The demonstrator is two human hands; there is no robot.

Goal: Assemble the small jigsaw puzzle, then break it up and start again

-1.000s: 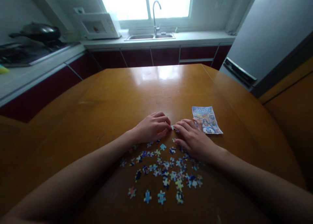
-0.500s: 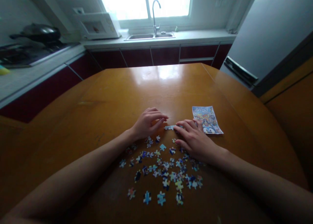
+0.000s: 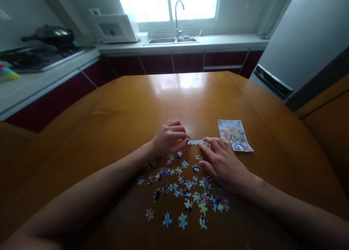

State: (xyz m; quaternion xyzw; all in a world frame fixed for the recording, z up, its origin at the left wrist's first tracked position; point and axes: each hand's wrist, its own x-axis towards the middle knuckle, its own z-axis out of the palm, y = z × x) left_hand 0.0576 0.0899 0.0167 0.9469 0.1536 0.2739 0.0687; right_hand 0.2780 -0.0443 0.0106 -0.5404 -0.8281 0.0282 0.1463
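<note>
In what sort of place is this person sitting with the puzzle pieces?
It looks like a kitchen, probably in a home: there is a sink with a tall faucet under the window, and a lidded pan on the stove.

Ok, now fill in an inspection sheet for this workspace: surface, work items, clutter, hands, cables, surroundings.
Surface: glossy wooden table, light reflecting off its far part.
Work items: narrow puzzle strip, partly hidden by fingers; printed sheet to its right, lying on the table.
Clutter: loose puzzle pieces scattered across the near part of the table.
Hands: left hand at the strip's left end, contact unclear; right hand spread, fingertips at the strip's right part.
Cables: nothing seen.
Surroundings: sink with tall faucet beneath a bright window; dark pan on the stove at left; refrigerator at right.
</note>
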